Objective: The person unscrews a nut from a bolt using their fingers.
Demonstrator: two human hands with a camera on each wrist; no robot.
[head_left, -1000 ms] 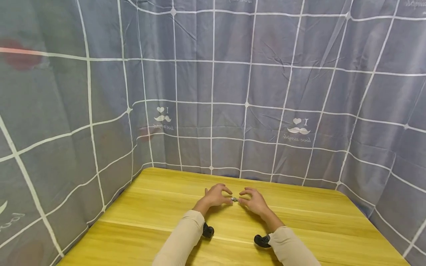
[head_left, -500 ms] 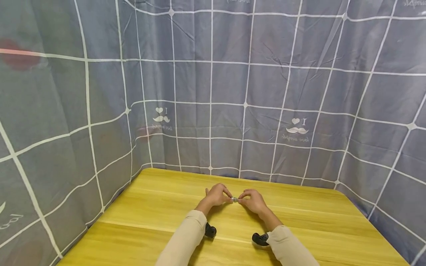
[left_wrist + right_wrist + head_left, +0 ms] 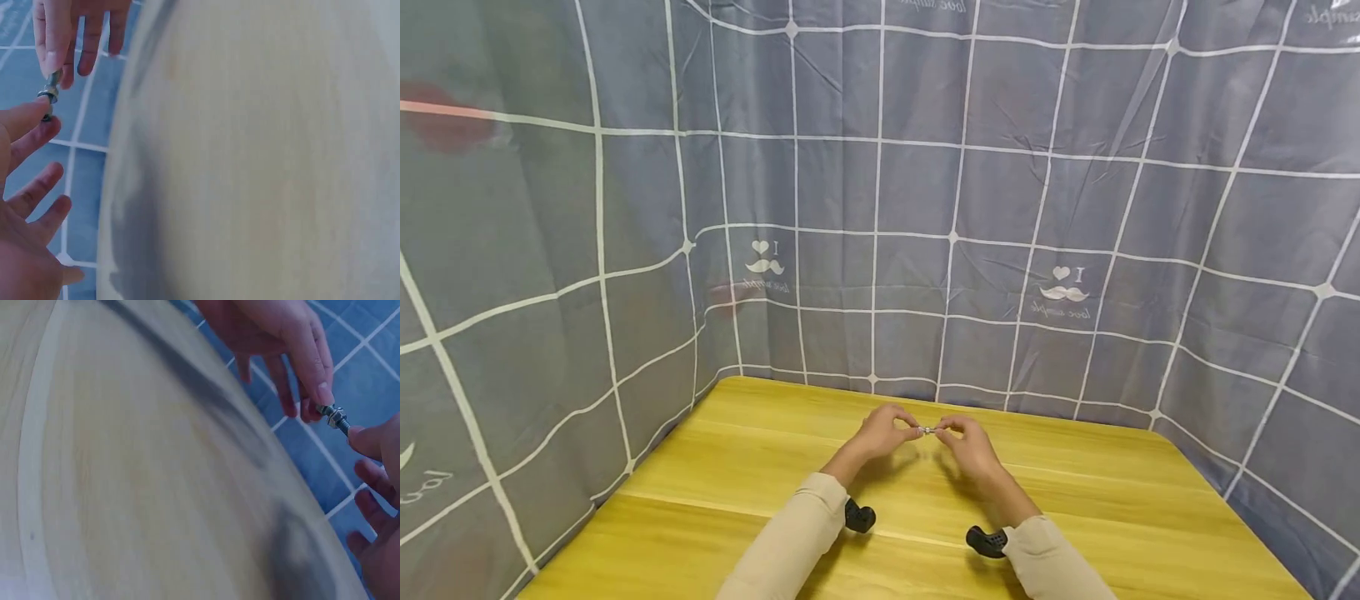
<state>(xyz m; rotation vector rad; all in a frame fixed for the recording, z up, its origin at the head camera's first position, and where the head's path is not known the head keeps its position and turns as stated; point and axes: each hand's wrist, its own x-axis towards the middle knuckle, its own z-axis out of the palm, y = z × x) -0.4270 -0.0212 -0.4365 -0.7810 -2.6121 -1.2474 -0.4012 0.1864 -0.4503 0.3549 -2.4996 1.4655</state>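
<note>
- Nearest, the left sleeve (image 3: 797, 533) and right sleeve (image 3: 1052, 554) enter from the bottom; the forearms slant inward, hands converging.
- A black wrist device (image 3: 860, 517) shows at the left cuff, another black device (image 3: 987, 542) at the right.
- The left hand (image 3: 882, 432) bends in from the wrist, thumb and forefinger closed in a pinch on one end of a small metal bolt (image 3: 337, 417); its remaining fingers are spread and loosely bent.
- The right hand (image 3: 973, 447) mirrors it, thumb and fingertips pinching the other end, spare fingers loosely curved and apart.
- The bolt is between the two hands, raised off the table, with a nut-like collar around its middle.
- Its long axis runs side to side, hand to hand; the threaded shank points toward the right thumb.
- Below lies the yellow wood-grain table (image 3: 737, 458), hand shadows on it.
- Farthest, a grey curtain (image 3: 917, 192) with white grid lines.
</note>
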